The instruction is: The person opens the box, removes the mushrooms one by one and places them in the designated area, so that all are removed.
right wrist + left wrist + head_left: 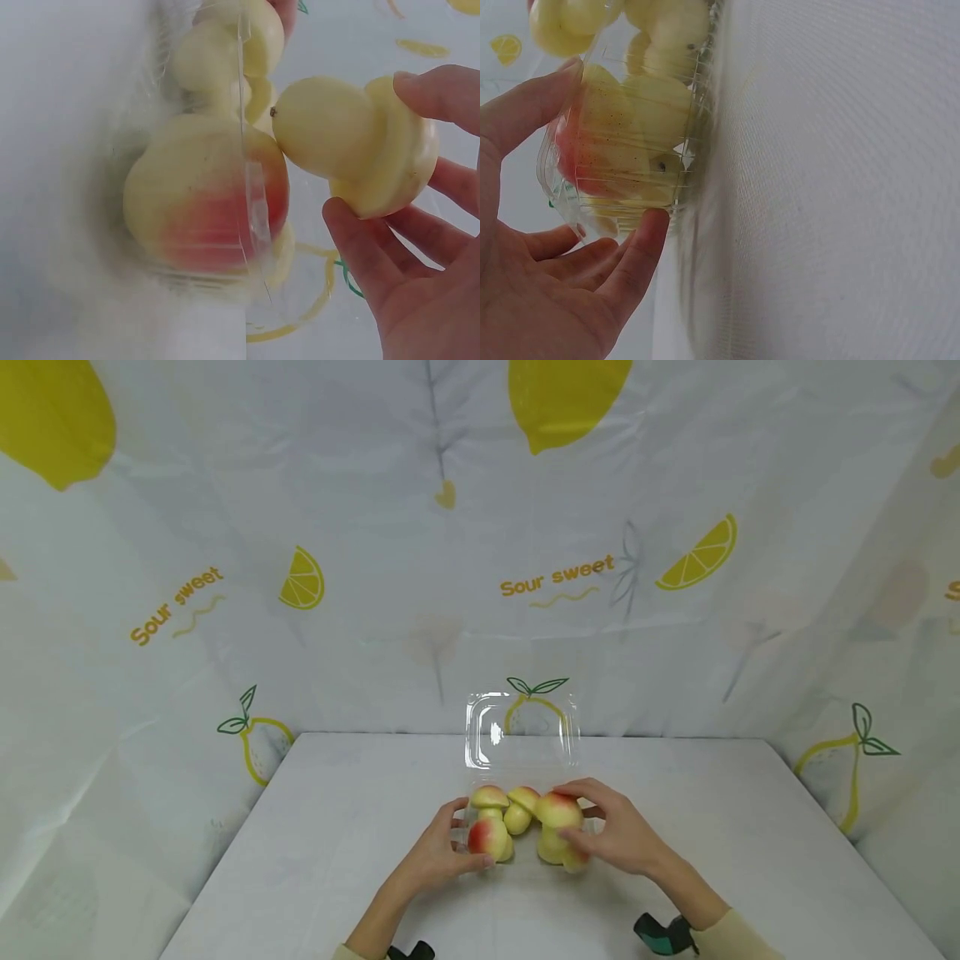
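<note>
from the head view, my left hand (pixel 438 852) steadies the clear plastic clamshell (pixel 517 752) of toy mushrooms (pixel 504 827) at 6 o'clock on the table (pixel 337 810); my right hand (pixel 615 835) holds one mushroom (pixel 557 831). i judge i'm mid-loading; next it needs a free gap. left wrist: my fingers (pixel 641 247) are spread on the tray wall, not curled around it. right wrist: my fingers (pixel 360 255) clamp the mushroom's cap; the tray is blurred.
</note>
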Available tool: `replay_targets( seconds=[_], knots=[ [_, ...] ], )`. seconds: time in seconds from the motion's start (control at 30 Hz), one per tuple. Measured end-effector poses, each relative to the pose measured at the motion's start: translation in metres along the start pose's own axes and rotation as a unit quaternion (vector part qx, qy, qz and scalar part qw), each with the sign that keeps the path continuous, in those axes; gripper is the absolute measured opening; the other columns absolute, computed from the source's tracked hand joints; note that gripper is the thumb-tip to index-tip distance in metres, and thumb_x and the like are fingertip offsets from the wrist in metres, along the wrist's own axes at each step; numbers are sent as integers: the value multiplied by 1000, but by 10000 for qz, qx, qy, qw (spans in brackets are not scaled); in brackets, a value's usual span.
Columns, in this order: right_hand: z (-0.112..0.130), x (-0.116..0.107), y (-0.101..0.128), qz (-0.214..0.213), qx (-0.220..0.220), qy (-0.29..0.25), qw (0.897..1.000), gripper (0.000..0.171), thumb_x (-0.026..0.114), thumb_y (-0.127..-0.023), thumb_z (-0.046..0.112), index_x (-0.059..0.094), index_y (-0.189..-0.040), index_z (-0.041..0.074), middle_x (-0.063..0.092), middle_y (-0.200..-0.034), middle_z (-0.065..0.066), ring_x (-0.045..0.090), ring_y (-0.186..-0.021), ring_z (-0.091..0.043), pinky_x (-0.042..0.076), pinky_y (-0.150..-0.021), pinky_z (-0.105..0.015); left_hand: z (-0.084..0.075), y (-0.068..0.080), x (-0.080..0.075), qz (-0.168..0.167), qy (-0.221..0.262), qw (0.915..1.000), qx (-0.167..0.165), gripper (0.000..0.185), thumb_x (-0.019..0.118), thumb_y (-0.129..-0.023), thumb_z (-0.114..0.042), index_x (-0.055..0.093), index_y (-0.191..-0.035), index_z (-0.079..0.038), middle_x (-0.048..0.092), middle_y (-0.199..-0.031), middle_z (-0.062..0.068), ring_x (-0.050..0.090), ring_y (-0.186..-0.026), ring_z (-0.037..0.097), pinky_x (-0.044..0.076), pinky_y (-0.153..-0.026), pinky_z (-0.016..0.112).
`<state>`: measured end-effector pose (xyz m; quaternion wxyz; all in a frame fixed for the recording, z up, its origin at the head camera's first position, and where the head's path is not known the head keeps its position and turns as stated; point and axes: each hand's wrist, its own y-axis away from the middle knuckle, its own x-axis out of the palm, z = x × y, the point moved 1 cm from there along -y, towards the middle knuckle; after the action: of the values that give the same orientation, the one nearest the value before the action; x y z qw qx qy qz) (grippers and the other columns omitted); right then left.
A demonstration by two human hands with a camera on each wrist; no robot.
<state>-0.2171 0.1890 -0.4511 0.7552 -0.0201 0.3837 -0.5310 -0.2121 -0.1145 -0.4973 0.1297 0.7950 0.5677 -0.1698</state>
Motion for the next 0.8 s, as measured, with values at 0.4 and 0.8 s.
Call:
replay_targets(
  seconds=[0.4,0.8],
  knots=[
    [-7,-21,4,-312,189,559,9978,42,81,-87,13,65,-126,11,68,-122,0,62,-109,-11,58,-82,-31,-1,0,0,-12,-127,9999,-50,98,89,-77,-28,32,-154,-5,52,-138,25,64,-103,31,56,-80,42],
    [-25,-44,5,-815,-32,809,9934,42,82,-84,3,67,-122,6,68,-117,-4,60,-104,-6,57,-79,-24,-1,0,0,-3,-88,10000,-7,97,89,-77,-26,32,-153,-3,52,-138,26,65,-102,31,56,-80,43]
  ],
)
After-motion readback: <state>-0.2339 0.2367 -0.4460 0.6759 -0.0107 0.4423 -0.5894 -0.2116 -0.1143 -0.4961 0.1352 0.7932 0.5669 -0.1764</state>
